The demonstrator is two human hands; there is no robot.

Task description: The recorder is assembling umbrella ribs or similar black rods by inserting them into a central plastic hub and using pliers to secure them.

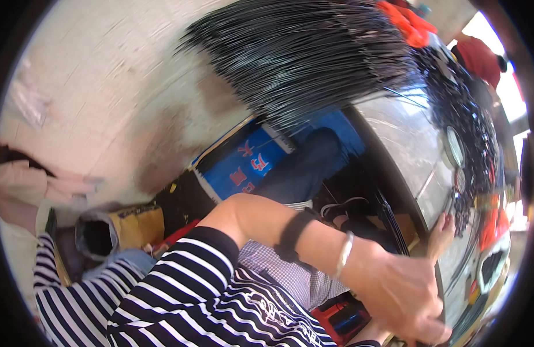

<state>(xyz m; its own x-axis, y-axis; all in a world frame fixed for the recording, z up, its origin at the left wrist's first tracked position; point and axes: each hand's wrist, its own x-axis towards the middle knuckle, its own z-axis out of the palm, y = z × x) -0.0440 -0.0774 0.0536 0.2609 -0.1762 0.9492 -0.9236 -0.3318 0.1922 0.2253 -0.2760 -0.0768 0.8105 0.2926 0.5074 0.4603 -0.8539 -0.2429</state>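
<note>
My left hand, with a silver bracelet and a black band on its arm, crosses in front of me at the lower right. Its fingers are curled closed; what they hold, if anything, is hidden. Beyond it, my right hand is at the near edge of the metal tabletop. The right fingertips are drawn together beside thin black cables; I cannot make out what is between them. My left hand hides part of the right arm.
A large bundle of long black cables spreads at the top. More dark cables heap along the table, near a roll of pale tape and orange cloth. A blue printed box stands below, and an open sack lies left. A person in red is far right.
</note>
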